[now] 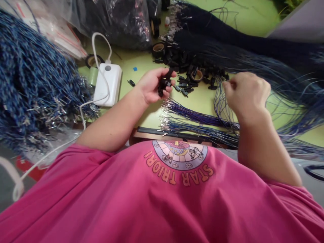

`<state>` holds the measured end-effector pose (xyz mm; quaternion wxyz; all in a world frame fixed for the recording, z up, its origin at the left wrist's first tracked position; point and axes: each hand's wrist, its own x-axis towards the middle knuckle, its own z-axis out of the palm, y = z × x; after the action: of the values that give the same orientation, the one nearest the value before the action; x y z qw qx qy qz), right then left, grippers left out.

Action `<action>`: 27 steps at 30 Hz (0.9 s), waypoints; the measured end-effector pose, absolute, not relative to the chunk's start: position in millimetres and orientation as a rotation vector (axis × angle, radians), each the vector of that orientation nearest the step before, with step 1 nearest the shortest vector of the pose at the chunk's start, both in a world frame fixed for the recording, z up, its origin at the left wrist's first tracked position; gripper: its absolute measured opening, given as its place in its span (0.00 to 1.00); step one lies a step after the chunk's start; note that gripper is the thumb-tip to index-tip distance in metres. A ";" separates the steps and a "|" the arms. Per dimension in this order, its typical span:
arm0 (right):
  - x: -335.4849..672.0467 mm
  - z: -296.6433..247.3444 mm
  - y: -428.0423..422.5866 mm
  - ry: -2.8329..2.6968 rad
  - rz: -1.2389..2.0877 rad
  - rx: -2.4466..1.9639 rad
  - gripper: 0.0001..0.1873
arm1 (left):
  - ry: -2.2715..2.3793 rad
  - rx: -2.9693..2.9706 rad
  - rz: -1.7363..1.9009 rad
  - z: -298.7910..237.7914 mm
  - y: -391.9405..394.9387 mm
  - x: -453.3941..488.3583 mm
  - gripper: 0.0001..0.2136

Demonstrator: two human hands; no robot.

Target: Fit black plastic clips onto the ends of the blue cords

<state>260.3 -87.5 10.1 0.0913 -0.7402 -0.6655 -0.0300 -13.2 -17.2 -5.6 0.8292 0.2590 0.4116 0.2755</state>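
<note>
My left hand (151,85) is curled round several small black plastic connector housings (165,83), held in the palm and between the fingers. To the right, my right hand (249,91) is closed, its back turned up. What its fingertips pinch is hidden, though thin wires (219,98) hang just beside them. Between the hands lies a heap of black connector housings (184,60), some of them loose at its near side. Below it, a bundle of purple-blue wires (194,113) and a bundle of blue wires (192,125) point their metal terminal ends left.
A white power bank (108,86) with a white cable stands left of my left forearm. Braided blue wires (32,67) fill the far left. Dark wires (227,44) spread across the back right. Tape rolls (158,49) and a plastic bag (118,23) lie at the back.
</note>
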 end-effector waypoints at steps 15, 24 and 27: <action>165.7 -11.7 -130.6 -2.708 0.525 -1.612 0.10 | 0.824 0.605 0.706 -1.0 -22.7 -16.1 0.10; 181.2 5.3 -129.9 -2.101 1.246 -1.388 0.11 | 0.709 0.711 0.608 -1.3 -31.7 -13.7 0.03; 180.8 5.5 -130.8 -1.986 1.184 -1.404 0.10 | 0.744 0.824 0.573 -3.5 -35.6 -9.9 0.05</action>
<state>180.8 -130.8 5.5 0.2163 -0.5067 -0.7168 0.4274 -9.9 -35.6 -3.5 0.8112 0.3856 0.3482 0.2682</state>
